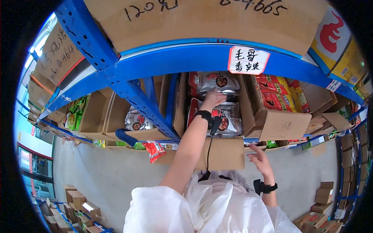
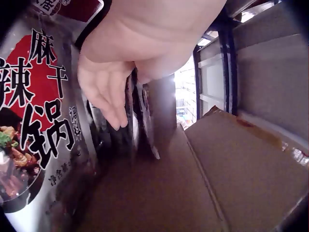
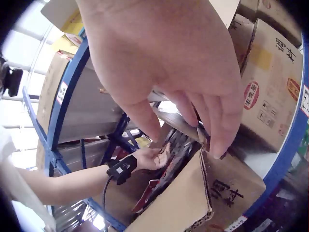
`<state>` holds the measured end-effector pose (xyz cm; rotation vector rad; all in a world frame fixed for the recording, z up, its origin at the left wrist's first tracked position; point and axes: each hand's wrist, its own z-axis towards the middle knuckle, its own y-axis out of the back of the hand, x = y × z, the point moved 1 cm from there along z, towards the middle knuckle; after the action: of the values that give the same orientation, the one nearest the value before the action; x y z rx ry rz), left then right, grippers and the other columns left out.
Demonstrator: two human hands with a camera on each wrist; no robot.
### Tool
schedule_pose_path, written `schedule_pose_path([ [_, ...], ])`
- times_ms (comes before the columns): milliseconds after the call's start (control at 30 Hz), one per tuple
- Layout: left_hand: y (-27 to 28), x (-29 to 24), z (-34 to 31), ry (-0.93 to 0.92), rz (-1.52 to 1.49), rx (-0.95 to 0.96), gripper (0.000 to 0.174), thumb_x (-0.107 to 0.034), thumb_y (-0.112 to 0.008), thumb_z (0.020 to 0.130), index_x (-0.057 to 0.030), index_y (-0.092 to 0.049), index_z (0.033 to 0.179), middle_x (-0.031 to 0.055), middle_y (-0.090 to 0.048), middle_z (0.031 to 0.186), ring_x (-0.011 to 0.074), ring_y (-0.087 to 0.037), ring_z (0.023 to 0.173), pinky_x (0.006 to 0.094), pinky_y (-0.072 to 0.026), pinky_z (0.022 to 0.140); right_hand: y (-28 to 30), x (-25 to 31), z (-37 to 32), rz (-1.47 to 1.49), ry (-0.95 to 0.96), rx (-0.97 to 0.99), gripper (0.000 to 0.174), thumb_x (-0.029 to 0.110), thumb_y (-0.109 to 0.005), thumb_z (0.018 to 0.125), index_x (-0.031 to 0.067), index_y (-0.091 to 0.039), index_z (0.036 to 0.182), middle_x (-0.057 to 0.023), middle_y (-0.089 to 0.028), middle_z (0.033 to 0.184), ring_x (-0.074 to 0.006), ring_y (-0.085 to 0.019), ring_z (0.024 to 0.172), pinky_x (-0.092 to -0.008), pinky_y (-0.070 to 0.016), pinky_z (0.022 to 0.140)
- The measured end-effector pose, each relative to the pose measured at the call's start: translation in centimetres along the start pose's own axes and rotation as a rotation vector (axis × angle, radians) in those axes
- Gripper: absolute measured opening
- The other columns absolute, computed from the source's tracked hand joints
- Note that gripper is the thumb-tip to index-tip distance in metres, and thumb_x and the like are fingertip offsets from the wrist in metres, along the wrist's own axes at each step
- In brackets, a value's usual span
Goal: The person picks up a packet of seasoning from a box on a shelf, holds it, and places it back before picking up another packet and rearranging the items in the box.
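My left hand (image 1: 215, 98) reaches into a cardboard box of silver seasoning packets (image 1: 231, 118) on the shelf. In the left wrist view its fingers (image 2: 104, 89) point down into the gap among the packets, close against their dark edges. A large silver packet (image 2: 36, 121) with red and black print and a food picture stands beside that hand. My right hand (image 1: 261, 161) is held low in front of the shelf, holding nothing, its fingers loosely bent. In the right wrist view it overlaps the edge of the open box (image 3: 178, 193).
A blue shelf beam (image 1: 175, 58) crosses above the box, and a blue upright (image 1: 128, 91) stands to its left. Another carton (image 1: 285, 124) with red and yellow packets sits at the right. A red packet (image 1: 154, 151) hangs below the shelf edge. A cable runs from the left wrist.
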<state>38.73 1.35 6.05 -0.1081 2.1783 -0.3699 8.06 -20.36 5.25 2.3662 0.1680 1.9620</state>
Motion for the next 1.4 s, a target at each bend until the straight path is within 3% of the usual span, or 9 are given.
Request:
schedule_pose_path([
  [233, 0.5, 0.4, -0.2, -0.109, 0.065, -0.025, 0.047, -0.034, -0.027, 0.099, 0.0018, -0.055, 0.11, 0.0144, -0.066, 0.102, 0.0244, -0.064, 0.093, 0.0312, -0.0491, 0.08, -0.1, -1.1, 0.1, 0.004, -0.052, 0.043, 0.051, 0.007, -0.058, 0.085, 0.0003, -0.04, 0.132, -0.016, -0.049, 0.129, -0.0188, -0.059, 0.097, -0.0301, -0.0485, 0.079],
  [567, 1.1, 0.8, 4.3, -0.016, -0.155, -0.04, 0.04, -0.027, -0.029, 0.098, 0.0015, -0.057, 0.1, 0.0186, -0.066, 0.099, 0.0303, -0.066, 0.085, 0.0321, -0.0522, 0.074, 1.0, -1.6, -1.8, 0.035, -0.091, -0.008, 0.05, 0.008, -0.059, 0.084, 0.0001, -0.042, 0.131, -0.0163, -0.052, 0.126, -0.0184, -0.06, 0.096, -0.029, -0.0489, 0.075],
  [733, 1.5, 2.1, 3.7, -0.312, 0.165, -0.016, 0.043, -0.031, -0.036, 0.095, 0.0048, -0.059, 0.087, 0.0208, -0.067, 0.083, 0.0323, -0.066, 0.07, 0.0397, -0.0531, 0.067, 1.4, -2.5, -2.0, 0.042, -0.11, -0.011, 0.049, 0.009, -0.059, 0.084, 0.0003, -0.043, 0.13, -0.0153, -0.053, 0.124, -0.0171, -0.059, 0.092, -0.0287, -0.0487, 0.075],
  [867, -0.7, 0.5, 0.1, -0.433, 0.896, -0.063, 0.04, -0.029, -0.047, 0.088, 0.0062, -0.062, 0.075, 0.0221, -0.065, 0.07, 0.0342, -0.065, 0.06, 0.0433, -0.0525, 0.068, 1.5, -2.9, -2.1, 0.032, -0.103, 0.013, 0.048, 0.009, -0.059, 0.084, 0.0004, -0.044, 0.129, -0.0146, -0.055, 0.122, -0.0163, -0.059, 0.089, -0.0287, -0.0485, 0.074],
  [900, -0.8, 0.4, 0.2, -0.503, 1.029, -0.055, 0.032, -0.024, -0.052, 0.085, 0.0057, -0.059, 0.076, 0.0231, -0.063, 0.072, 0.0327, -0.066, 0.067, 0.0402, -0.0521, 0.06, 1.5, -2.9, -2.1, 0.028, -0.093, 0.023, 0.048, 0.009, -0.059, 0.084, 0.0005, -0.045, 0.128, -0.0145, -0.055, 0.121, -0.0162, -0.058, 0.089, -0.0287, -0.0485, 0.073],
  [1000, -1.1, 0.6, 1.1, -0.713, 1.329, -0.194, 0.031, -0.025, -0.055, 0.08, 0.0044, -0.064, 0.083, 0.0263, -0.063, 0.089, 0.0396, -0.063, 0.081, 0.0468, -0.0494, 0.075, 1.6, -2.3, -1.9, 0.005, -0.123, 0.036, 0.046, 0.009, -0.059, 0.084, -0.0001, -0.045, 0.128, -0.0144, -0.056, 0.12, -0.0173, -0.059, 0.091, -0.0288, -0.0483, 0.076],
  [1100, -1.3, 0.3, 1.5, -0.616, 1.319, -0.242, 0.031, -0.025, -0.055, 0.08, 0.0042, -0.064, 0.085, 0.0267, -0.062, 0.095, 0.0395, -0.061, 0.089, 0.0473, -0.0484, 0.077, 2.2, -2.0, -1.8, -0.068, -0.102, 0.084, 0.045, 0.006, -0.055, 0.085, 0.0002, -0.045, 0.129, -0.0144, -0.056, 0.122, -0.0191, -0.061, 0.095, -0.029, -0.0481, 0.076],
  [1233, -2.1, 1.5, -0.6, -0.6, 1.339, -0.085, 0.031, -0.025, -0.059, 0.078, 0.0024, -0.063, 0.092, 0.0253, -0.062, 0.093, 0.0395, -0.06, 0.089, 0.0476, -0.0477, 0.078, 3.3, 0.1, -1.8, -0.07, -0.095, 0.15, 0.039, 0.006, -0.054, 0.086, -0.0005, -0.049, 0.124, -0.0132, -0.059, 0.116, -0.0185, -0.061, 0.094, -0.0287, -0.0475, 0.078],
  [1400, -2.4, 5.8, -10.9, -0.982, 1.13, -0.077, 0.023, -0.018, -0.06, 0.08, 0.0007, -0.061, 0.092, 0.0214, -0.061, 0.094, 0.0391, -0.058, 0.088, 0.044, -0.0465, 0.079, 2.0, 3.6, -0.6, -0.054, -0.116, 0.345, 0.032, 0.007, -0.056, 0.088, 0.0, -0.053, 0.119, -0.0103, -0.062, 0.109, -0.0161, -0.06, 0.094, -0.0289, -0.0473, 0.082],
])
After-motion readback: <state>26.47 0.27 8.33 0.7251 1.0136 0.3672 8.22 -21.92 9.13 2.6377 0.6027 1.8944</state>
